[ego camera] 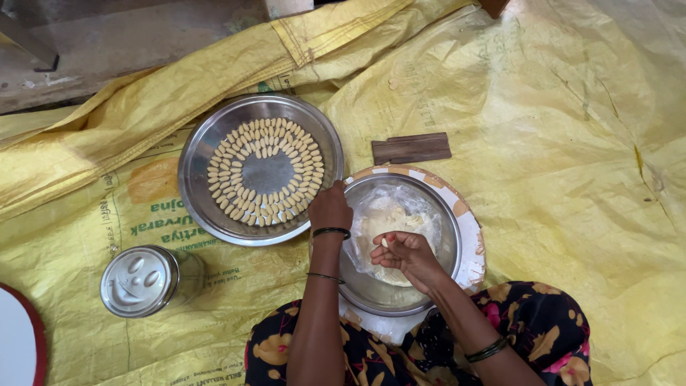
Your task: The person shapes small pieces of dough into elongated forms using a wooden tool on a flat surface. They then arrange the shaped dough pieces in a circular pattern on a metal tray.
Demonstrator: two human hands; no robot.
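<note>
Seen from above, the right hand curls palm-up over a steel bowl of pale dough lying in clear plastic, its fingers pinched on a small dough piece. The left hand, forearm straight, reaches forward with fingers bent down at the near rim of a round steel plate; whether it grips anything cannot be told. On the plate, small dough pieces lie in rings, and a wooden block sits beyond the bowl
</note>
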